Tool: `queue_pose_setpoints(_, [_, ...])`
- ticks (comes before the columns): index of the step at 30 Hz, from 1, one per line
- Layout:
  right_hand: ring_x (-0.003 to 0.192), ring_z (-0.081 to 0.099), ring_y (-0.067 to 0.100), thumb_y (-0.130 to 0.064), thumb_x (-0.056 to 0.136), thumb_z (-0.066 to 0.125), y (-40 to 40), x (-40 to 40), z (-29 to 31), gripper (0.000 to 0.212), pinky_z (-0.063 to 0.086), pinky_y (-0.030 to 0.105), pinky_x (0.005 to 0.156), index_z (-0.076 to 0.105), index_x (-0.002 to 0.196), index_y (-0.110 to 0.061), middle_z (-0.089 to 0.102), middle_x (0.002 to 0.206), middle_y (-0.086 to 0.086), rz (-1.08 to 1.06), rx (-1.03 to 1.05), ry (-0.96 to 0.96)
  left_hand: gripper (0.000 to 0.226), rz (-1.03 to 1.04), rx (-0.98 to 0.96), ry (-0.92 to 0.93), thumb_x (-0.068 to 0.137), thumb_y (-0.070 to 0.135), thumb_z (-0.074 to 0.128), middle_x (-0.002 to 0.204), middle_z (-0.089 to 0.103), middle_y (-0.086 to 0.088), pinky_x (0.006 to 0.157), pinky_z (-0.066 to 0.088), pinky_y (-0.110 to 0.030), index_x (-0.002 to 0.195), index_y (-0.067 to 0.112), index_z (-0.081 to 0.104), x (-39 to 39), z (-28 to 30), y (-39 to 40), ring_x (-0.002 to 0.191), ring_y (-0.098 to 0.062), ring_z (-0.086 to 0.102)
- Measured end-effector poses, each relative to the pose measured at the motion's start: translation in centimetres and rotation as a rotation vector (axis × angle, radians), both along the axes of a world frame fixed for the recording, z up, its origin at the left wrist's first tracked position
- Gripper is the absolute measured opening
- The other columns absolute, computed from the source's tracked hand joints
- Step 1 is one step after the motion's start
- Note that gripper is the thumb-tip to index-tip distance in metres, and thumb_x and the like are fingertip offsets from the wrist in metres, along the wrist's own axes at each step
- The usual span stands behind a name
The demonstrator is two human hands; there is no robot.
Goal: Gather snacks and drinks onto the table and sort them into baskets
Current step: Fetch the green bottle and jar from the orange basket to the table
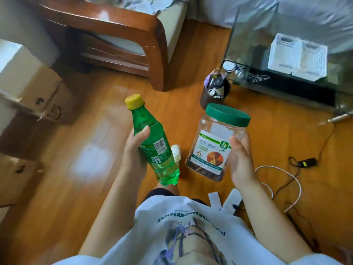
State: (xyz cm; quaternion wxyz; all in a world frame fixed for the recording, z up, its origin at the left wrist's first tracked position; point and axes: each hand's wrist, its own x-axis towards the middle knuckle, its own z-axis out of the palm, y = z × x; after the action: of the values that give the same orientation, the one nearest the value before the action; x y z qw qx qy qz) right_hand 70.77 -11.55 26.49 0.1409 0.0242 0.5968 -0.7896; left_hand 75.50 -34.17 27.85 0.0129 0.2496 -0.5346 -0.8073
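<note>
My left hand (134,150) grips a green soda bottle (152,142) with a yellow cap, tilted with the cap leaning away and left. My right hand (241,159) holds a clear plastic jar (214,148) with a green lid and a printed label; dark nuts or dried fruit lie in its bottom. Both are carried above the wooden floor in front of my body. Two white mesh baskets (297,56) stand side by side on a glass table (248,44) at the upper right.
A wooden armchair (149,41) stands ahead at the upper left. Cardboard boxes (44,96) line the left side. A dark bin (214,92) holding bottles sits by the table corner. Cables (282,180) and a charger lie on the floor at right.
</note>
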Motion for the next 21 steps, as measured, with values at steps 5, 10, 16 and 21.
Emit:
queue_pose_setpoints(5, [0.116, 0.059, 0.017, -0.022, 0.082, 0.046, 0.7, -7.6, -0.7, 0.046, 0.053, 0.027, 0.085, 0.043, 0.127, -0.024, 0.061, 0.125, 0.000, -0.092, 0.046, -0.018, 0.048, -0.091, 0.000, -0.008, 0.058, 0.044, 0.062, 0.092, 0.065, -0.008, 0.079, 0.049, -0.039, 0.098, 0.018, 0.060, -10.2, -0.9, 0.4, 0.084, -0.025, 0.061])
queue_pose_setpoints(10, [0.118, 0.057, 0.018, -0.027, 0.080, 0.045, 0.4, -15.9, 0.0, 0.058, 0.052, 0.028, 0.086, 0.033, 0.136, -0.019, 0.055, 0.131, 0.005, -0.158, 0.071, -0.029, 0.043, -0.215, -0.055, 0.035, 0.059, 0.044, 0.062, 0.089, 0.065, -0.006, 0.072, 0.050, -0.035, 0.095, 0.019, 0.062, -20.3, 0.3, 0.2, 0.079, -0.021, 0.061])
queue_pose_setpoints(16, [0.117, 0.058, 0.018, -0.031, 0.082, 0.047, 1.4, -21.3, 0.1, 0.062, 0.054, 0.024, 0.079, 0.029, 0.140, -0.017, 0.054, 0.133, 0.007, -0.318, 0.007, -0.091, 0.031, -0.358, -0.063, 0.041, 0.060, 0.043, 0.062, 0.082, 0.067, 0.001, 0.064, 0.054, -0.026, 0.086, 0.028, 0.065, -29.4, 0.7, 1.8, 0.073, -0.013, 0.064])
queue_pose_setpoints(21, [0.114, 0.061, 0.018, -0.033, 0.081, 0.051, 4.1, -25.2, -1.1, 0.062, 0.055, 0.027, 0.078, 0.033, 0.139, -0.017, 0.058, 0.129, 0.006, -0.449, -0.033, -0.134, 0.033, -0.464, -0.039, -0.002, 0.061, 0.043, 0.063, 0.083, 0.068, 0.001, 0.065, 0.054, -0.027, 0.089, 0.026, 0.067, -35.3, -0.2, 4.9, 0.073, -0.014, 0.065])
